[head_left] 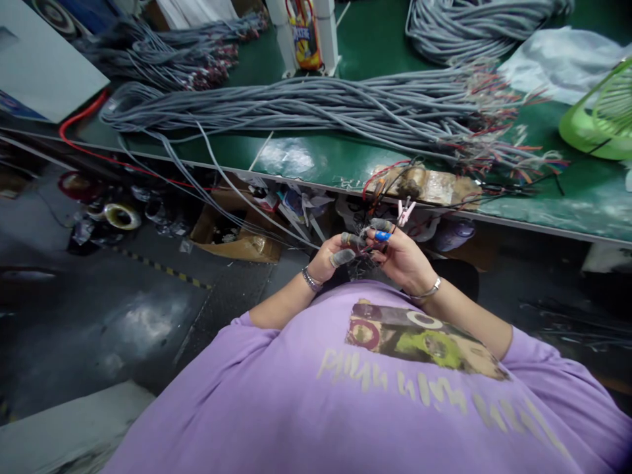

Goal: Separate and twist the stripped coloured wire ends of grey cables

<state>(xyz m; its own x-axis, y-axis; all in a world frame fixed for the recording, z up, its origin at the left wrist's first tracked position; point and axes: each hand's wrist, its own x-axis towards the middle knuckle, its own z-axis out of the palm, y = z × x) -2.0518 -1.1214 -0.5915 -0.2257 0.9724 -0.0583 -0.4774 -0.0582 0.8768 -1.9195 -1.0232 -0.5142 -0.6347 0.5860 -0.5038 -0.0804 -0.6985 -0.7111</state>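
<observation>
In front of my lap, just below the table edge, my left hand (334, 257) grips the end of a grey cable (297, 236) between covered fingertips. The cable runs back up to a long bundle of grey cables (276, 108) on the table. My right hand (402, 260), with blue tape round one finger, pinches the thin wires (362, 249) at the cable's end. Which wire it holds is too small to make out. Close above the right hand are a pink clip (405, 212) and a taped block (424, 184) on the table edge.
The green table (316, 158) spans the view. On it stand a green fan (600, 118), a coiled cable bundle (474, 29), a plastic bag (557, 62) and a white stand (328, 39). A cardboard box (247, 247) sits below. A red cable (138, 168) hangs along the edge.
</observation>
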